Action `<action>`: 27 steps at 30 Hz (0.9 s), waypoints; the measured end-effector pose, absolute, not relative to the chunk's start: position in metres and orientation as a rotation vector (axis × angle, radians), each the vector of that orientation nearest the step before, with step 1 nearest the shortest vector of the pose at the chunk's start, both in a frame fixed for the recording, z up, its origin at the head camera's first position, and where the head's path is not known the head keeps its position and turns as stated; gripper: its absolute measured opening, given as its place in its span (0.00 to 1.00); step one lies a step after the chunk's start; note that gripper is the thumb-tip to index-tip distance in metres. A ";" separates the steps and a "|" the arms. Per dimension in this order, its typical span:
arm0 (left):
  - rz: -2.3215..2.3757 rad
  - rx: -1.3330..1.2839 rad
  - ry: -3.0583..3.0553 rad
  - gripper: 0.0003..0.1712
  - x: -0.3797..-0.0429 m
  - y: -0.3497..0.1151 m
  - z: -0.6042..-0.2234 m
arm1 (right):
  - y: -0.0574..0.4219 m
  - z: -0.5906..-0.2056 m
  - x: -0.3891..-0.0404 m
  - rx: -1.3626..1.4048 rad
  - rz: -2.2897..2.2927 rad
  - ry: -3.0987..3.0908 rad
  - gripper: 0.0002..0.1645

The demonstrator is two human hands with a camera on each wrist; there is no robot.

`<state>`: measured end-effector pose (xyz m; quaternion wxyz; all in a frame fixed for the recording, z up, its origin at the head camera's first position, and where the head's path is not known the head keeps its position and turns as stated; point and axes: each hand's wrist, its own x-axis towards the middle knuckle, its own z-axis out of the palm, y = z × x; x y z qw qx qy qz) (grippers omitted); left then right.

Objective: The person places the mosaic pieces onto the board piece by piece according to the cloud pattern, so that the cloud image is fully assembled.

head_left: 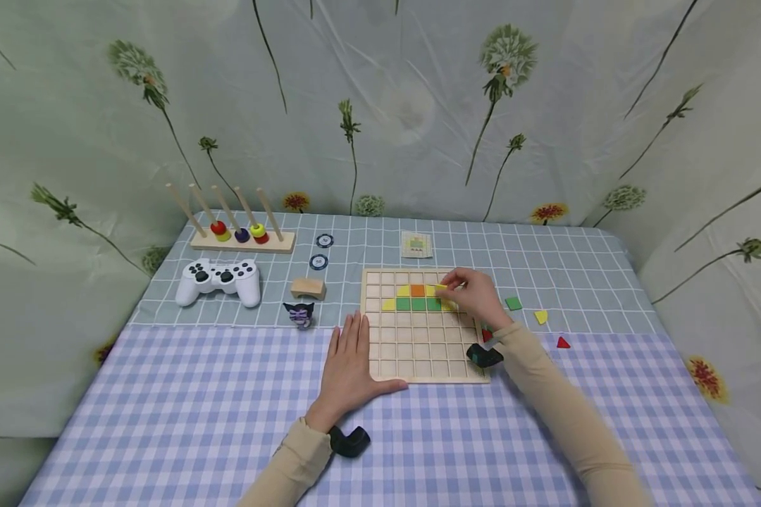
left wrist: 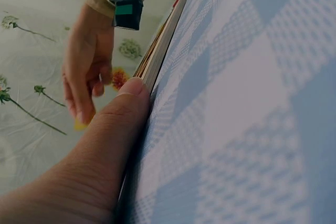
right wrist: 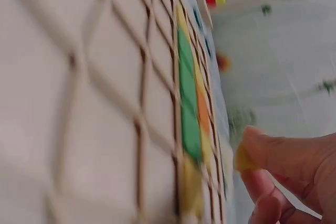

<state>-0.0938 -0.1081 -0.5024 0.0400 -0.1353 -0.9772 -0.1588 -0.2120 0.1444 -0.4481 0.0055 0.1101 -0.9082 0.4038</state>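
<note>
A wooden grid board (head_left: 418, 348) lies flat, with a row of green tiles (head_left: 418, 304) flanked by yellow ones and an orange tile (head_left: 417, 290) in the row behind. My left hand (head_left: 347, 367) rests at the board's near left corner, fingers straight along the left side, thumb (left wrist: 113, 124) against the front edge. Above the board's far right part, my right hand (head_left: 478, 296) pinches a small yellow tile (right wrist: 243, 159) between thumb and finger. The tile is held just above the grid; fingertips cover part of it.
Right of the board lie a loose green tile (head_left: 514, 303), a yellow tile (head_left: 541, 317) and a red triangle (head_left: 563, 343). A pattern card (head_left: 416, 244) is behind it. Leftward are a wooden block (head_left: 308, 288), a figurine (head_left: 301, 315), a game controller (head_left: 218, 278) and a peg rack (head_left: 244, 243).
</note>
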 end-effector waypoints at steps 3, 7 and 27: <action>-0.477 -0.406 -3.005 0.77 -0.095 -0.108 -0.502 | 0.125 -0.450 -0.206 0.365 1.314 -2.887 0.10; -0.456 -0.400 -3.014 0.77 -0.095 -0.107 -0.502 | 0.104 -0.453 -0.197 0.440 1.357 -2.916 0.09; -0.464 -0.417 -2.978 0.78 -0.095 -0.109 -0.506 | 0.060 -0.458 -0.187 0.550 1.162 -2.989 0.06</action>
